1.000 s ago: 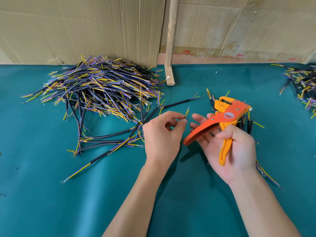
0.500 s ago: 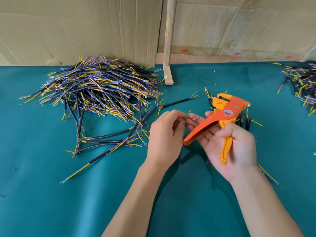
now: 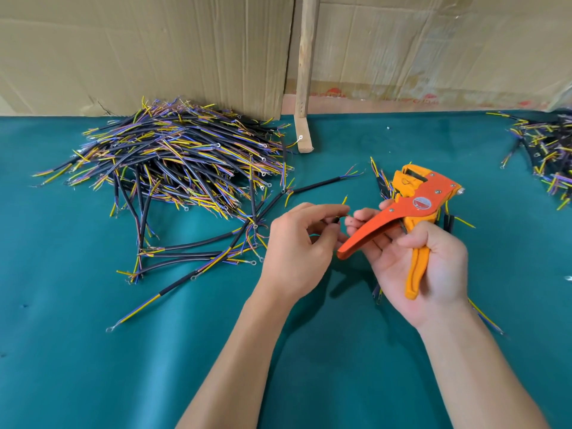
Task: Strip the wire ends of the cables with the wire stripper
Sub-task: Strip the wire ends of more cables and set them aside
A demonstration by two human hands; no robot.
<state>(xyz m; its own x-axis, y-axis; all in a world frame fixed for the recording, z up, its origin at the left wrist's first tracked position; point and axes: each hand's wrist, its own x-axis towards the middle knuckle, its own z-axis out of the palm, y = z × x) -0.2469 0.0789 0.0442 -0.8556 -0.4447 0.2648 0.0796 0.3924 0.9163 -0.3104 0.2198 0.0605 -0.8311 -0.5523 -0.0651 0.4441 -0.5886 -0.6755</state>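
Fingers (image 3: 332,212) of the left hand (image 3: 297,252) curl and pinch the end of a short black-sheathed cable (image 3: 335,218), one thin yellow wire tip (image 3: 344,200) poking up above the fingertips. Just to the right, the right hand (image 3: 424,267) lies palm up, its thumb and palm gripping the yellow lower handle of an orange-and-yellow metal wire stripper (image 3: 414,218), while its fingers stretch out nearly straight beneath the orange upper handle; the two handles stand spread apart. The stripper's head points up and away from the person, and the left fingertips come close to touching the right fingertips beside the orange handle.

Well left of the wire stripper, a large heap of black cables with yellow, blue and purple wire ends (image 3: 173,168) rests on the teal cloth tabletop (image 3: 93,366), with several loose cables straggling from it toward the hands. More cables lie beneath and behind the right hand. Far right of the stripper, another smaller pile of cables (image 3: 544,153) reaches the picture's edge. Behind the stripper, a pale wooden stick (image 3: 305,72) leans against brown cardboard sheets (image 3: 139,48).
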